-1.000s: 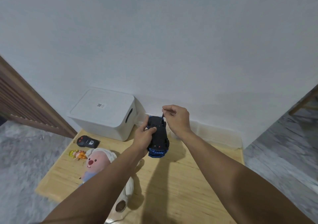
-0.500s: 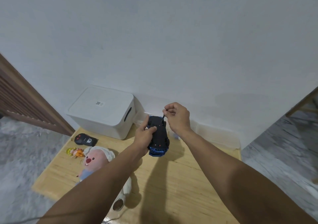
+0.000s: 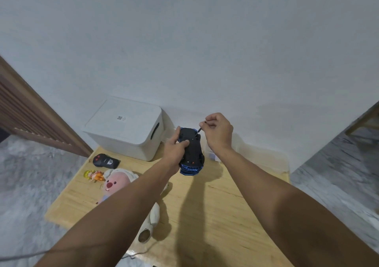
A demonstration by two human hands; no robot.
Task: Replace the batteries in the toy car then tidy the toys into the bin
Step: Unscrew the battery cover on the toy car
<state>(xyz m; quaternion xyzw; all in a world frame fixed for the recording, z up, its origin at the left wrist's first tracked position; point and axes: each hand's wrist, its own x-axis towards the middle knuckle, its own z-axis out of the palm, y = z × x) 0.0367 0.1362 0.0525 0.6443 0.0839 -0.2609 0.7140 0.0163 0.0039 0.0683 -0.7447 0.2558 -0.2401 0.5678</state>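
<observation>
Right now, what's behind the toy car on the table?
Behind the toy car, held underside up by the left hand, stands the lidded white bin to the left and a clear plastic container to the right, against the wall. The hands and car hide whatever lies directly behind.

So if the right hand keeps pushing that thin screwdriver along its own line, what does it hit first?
Most likely the black underside of the blue toy car: the thin dark screwdriver pinched by the right hand points down at it, though contact is unclear.
</observation>
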